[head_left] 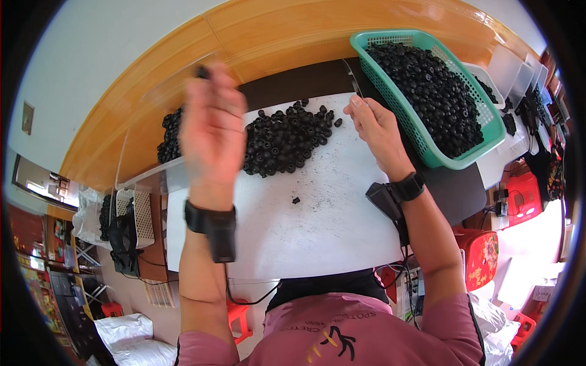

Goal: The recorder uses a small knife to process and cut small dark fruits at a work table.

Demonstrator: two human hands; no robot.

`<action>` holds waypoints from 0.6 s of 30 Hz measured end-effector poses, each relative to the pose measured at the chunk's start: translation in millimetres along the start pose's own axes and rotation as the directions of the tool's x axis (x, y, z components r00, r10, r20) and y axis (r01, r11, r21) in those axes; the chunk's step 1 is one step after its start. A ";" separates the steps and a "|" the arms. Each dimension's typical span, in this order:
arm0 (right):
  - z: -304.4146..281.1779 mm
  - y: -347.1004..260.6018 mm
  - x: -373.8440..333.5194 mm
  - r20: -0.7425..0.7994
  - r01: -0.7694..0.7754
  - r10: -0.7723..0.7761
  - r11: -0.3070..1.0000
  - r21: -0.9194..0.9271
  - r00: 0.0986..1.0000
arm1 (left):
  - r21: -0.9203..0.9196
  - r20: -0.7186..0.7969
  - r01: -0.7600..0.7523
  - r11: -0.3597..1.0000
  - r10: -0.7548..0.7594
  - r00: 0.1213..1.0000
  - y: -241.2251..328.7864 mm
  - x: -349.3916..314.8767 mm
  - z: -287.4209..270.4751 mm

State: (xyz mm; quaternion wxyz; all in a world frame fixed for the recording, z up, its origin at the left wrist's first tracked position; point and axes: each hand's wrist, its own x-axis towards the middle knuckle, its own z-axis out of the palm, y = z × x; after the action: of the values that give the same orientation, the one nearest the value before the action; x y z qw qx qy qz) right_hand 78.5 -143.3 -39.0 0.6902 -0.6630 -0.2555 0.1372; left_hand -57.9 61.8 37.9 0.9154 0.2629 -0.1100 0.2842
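My left hand (213,131), smeared by motion, is raised at the left beside the clear plastic box (133,180). A small black ring-shaped part (202,72) shows at its fingertips. Black parts (170,135) lie in that box, partly hidden behind the hand. My right hand (375,125) is closed on a thin metal tool (353,80) that points up and away; whether it is a blade or tweezers I cannot tell. Between the hands, a heap of black ring-shaped parts (285,139) rests on the white work sheet (317,235). One small black piece (296,200) sits apart, nearer me.
A green basket (400,100) full of black parts stands at the far right, with a white tray (491,82) behind it. A wooden panel (274,33) borders the back. Black devices are strapped to both wrists, with cables (259,302) hanging down. Dark crumbs dot the sheet.
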 end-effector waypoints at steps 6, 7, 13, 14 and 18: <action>-5.9 5.4 4.2 -0.081 0.025 -0.017 0.994 0.102 0.997 | 0.657 -0.014 0.083 0.749 -0.098 0.995 -38.0 3.8 11.5; -6.5 5.5 4.7 -0.095 0.048 -0.037 0.993 0.107 0.995 | 0.826 -0.039 0.129 0.549 -0.173 0.984 -51.6 4.4 5.6; -5.5 4.9 4.7 -0.101 0.086 -0.079 0.994 0.073 0.992 | 0.836 0.174 -0.305 -0.457 -0.307 0.936 -120.0 14.1 -19.7; -5.7 4.4 4.3 -0.092 0.088 -0.083 0.995 0.048 0.992 | 0.765 0.113 -0.320 -0.559 -0.372 0.921 -127.8 13.6 -19.8; -2.9 3.2 2.7 -0.076 0.070 -0.067 0.997 0.041 0.995 | 0.596 0.081 -0.371 -0.712 -0.407 0.910 -141.5 17.6 -29.8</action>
State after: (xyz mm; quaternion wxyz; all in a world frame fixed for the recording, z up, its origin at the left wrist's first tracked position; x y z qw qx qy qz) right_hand 82.8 -144.1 -41.7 0.7178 -0.6432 -0.2492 0.0941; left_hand 39.8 -12.9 -40.2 0.0311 0.9925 0.0428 0.1105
